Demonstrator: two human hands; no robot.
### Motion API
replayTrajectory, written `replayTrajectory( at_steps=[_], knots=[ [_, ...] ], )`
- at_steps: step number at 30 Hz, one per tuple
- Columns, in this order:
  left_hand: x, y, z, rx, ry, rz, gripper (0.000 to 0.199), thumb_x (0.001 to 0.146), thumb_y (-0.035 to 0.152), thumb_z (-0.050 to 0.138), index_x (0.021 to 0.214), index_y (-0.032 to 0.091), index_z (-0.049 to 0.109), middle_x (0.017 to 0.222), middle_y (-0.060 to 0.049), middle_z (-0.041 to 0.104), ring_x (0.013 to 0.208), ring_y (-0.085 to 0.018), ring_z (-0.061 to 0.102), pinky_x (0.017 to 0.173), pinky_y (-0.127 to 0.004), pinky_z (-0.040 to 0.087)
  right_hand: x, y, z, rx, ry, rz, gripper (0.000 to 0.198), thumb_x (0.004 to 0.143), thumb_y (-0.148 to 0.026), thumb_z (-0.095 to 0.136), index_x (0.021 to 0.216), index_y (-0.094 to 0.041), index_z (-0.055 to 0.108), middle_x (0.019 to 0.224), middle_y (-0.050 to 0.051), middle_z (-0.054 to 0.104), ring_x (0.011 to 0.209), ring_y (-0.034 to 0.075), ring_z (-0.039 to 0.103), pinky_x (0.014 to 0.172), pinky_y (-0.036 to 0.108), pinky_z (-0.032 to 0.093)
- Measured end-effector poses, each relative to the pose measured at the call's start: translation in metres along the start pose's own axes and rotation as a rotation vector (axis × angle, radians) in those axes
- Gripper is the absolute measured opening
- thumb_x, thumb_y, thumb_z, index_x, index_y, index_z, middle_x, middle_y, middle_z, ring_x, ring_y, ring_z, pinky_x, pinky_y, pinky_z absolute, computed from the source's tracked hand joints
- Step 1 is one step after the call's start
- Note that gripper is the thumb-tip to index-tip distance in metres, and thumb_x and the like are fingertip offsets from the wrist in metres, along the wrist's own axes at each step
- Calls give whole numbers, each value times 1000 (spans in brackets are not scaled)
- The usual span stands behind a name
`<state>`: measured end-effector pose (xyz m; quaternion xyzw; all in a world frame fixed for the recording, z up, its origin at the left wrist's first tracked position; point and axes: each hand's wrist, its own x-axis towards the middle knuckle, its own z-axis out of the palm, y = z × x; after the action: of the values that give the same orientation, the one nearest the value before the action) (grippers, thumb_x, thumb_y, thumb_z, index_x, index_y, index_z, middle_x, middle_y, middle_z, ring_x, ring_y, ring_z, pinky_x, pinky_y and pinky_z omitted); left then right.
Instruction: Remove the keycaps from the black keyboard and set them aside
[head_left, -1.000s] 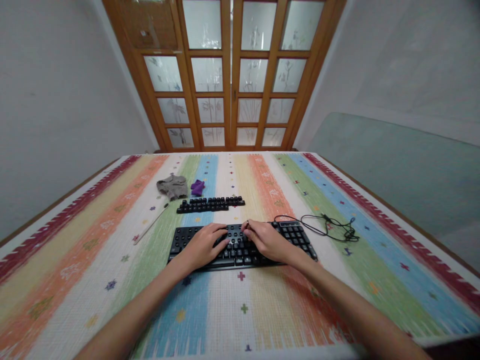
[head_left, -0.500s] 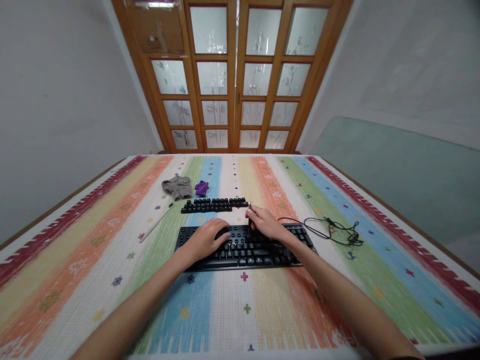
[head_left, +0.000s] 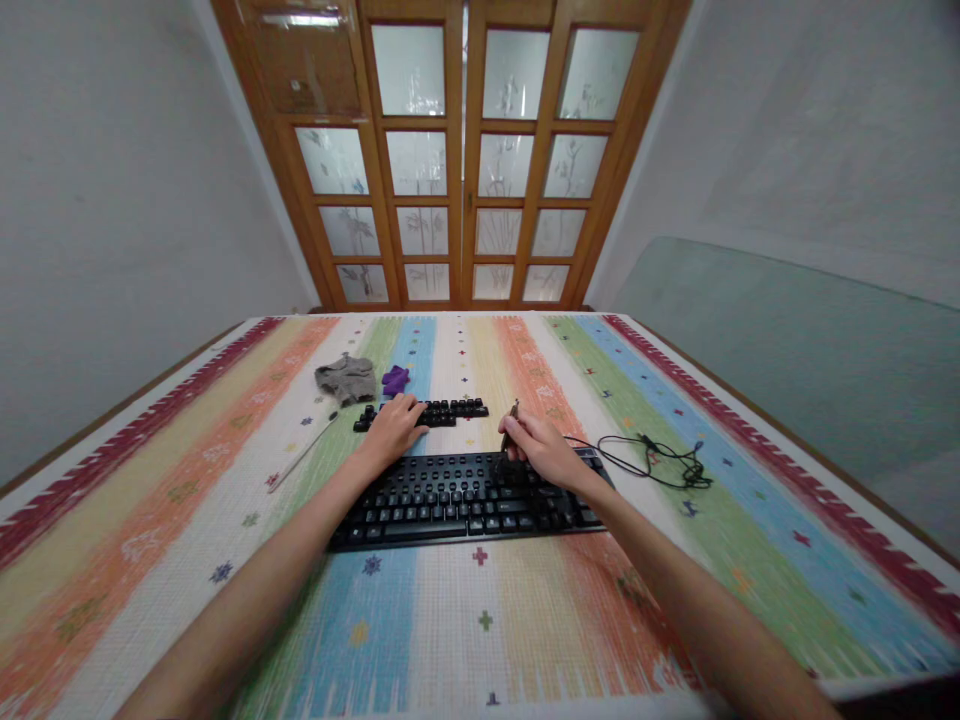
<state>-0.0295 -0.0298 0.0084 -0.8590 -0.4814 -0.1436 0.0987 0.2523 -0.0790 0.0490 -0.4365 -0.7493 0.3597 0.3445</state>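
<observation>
A black keyboard [head_left: 431,500] lies flat in front of me. Its upper rows show small stems without caps, while the lower rows carry keycaps. Behind it, loose black keycaps [head_left: 469,409] stand in rows on the cloth. My left hand [head_left: 394,430] reaches over the left part of these keycaps, thumb apart from the fingers; nothing shows in its grip. Over the keyboard's right part, my right hand [head_left: 536,445] is closed around a slim dark tool [head_left: 511,422] held upright. The tool's lower end merges with the dark keys, so its kind is unclear.
A grey cloth [head_left: 346,380] and a purple cloth [head_left: 395,380] lie at the back left. Nearer is a thin white stick with a dark end [head_left: 304,453]. A coiled black cable [head_left: 652,460] rests right of the keyboard. Beneath everything spreads a striped tablecloth [head_left: 480,650].
My left hand has moved from the keyboard forward to the loose keycaps. My right hand keeps the slim tool, now leaning slightly more. The camera view has shifted a little.
</observation>
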Motion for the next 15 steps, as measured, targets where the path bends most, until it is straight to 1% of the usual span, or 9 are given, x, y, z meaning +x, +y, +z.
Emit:
replayTrajectory(
  at_steps=[5,10,12,15],
  knots=[
    [3,-1,3,13,-6,-13,26,86,24,64,110,17,58,102,-10,57,96,-26,52,83,-38,45,-6,-5,-3,9,-3,-2,41,96,-55,34,82,-19,49,59,-1,56,54,14,51,57,27,39],
    [4,-2,2,-52,39,-21,26,83,22,66,108,17,60,99,-9,57,94,-26,52,84,-39,46,-10,-10,-5,19,-9,-3,40,96,-54,35,84,-18,50,60,0,56,55,15,52,58,28,40],
    [3,3,-2,-159,79,-20,25,84,22,64,108,17,60,99,-9,58,97,-26,53,87,-41,46,-11,-11,-6,29,-8,-21,41,96,-54,35,85,-18,51,61,0,57,57,15,53,58,28,41],
    [0,20,-13,-460,96,7,32,82,18,60,114,16,59,105,-9,61,101,-25,55,91,-42,46,-12,-12,-6,58,-8,-50,41,97,-55,36,88,-18,52,64,1,58,58,15,54,59,29,42]
  ],
)
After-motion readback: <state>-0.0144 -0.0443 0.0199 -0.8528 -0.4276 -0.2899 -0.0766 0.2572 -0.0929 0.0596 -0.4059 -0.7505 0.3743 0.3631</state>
